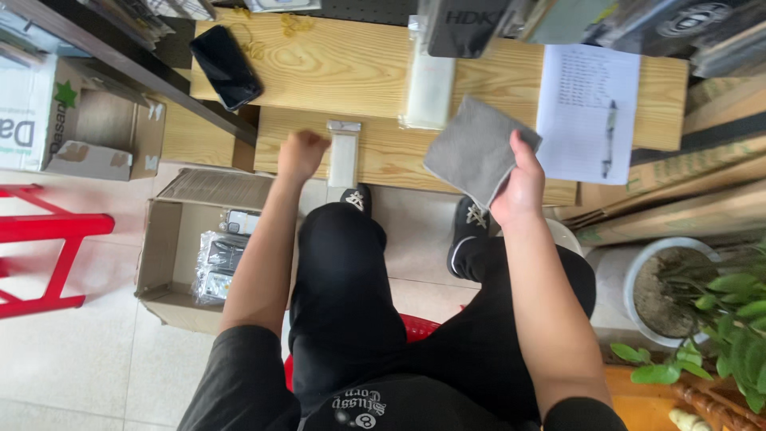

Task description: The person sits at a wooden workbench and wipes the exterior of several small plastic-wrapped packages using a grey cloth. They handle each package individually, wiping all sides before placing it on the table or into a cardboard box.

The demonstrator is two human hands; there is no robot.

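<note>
My right hand holds up a grey cloth over the front edge of a low wooden table. My left hand is closed in a fist at the table's front edge, touching or beside a narrow clear plastic packet that lies there; whether it grips the packet I cannot tell. A second long clear packet lies further back in the middle of the table. I sit with my legs in black trousers under the table.
A black phone lies at the table's back left. A white sheet of paper with a pen lies at the right. An open cardboard box with wrapped items stands on the floor left. A red stool and a potted plant flank me.
</note>
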